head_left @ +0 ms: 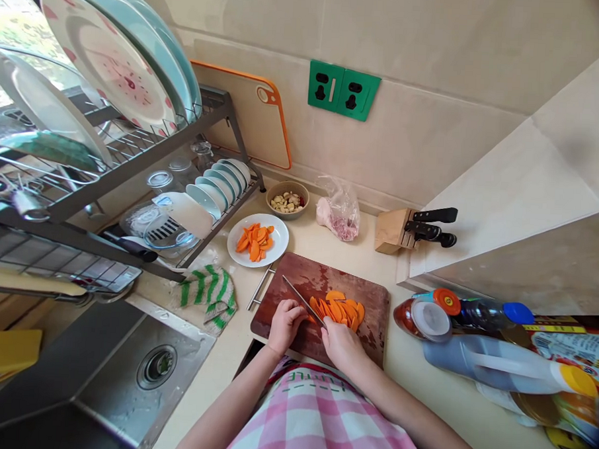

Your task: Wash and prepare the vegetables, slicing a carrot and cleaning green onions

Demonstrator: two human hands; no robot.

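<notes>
Left hand [285, 324] grips the knife [303, 302], blade angled up-left; right hand [341, 342], fingers curled, pins carrot slices [339, 310] just right of the blade on the chopping board [327, 278].

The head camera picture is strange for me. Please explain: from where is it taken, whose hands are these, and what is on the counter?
A person wears the camera on the head, so it looks down at their own two bare hands. The right hand grips a knife; the left hand steadies a carrot on the wooden cutting board. Orange carrot slices lie there. Behind stand a white plate with more slices, a small bowl, a plastic bag and a knife block. Left is the sink.
</notes>
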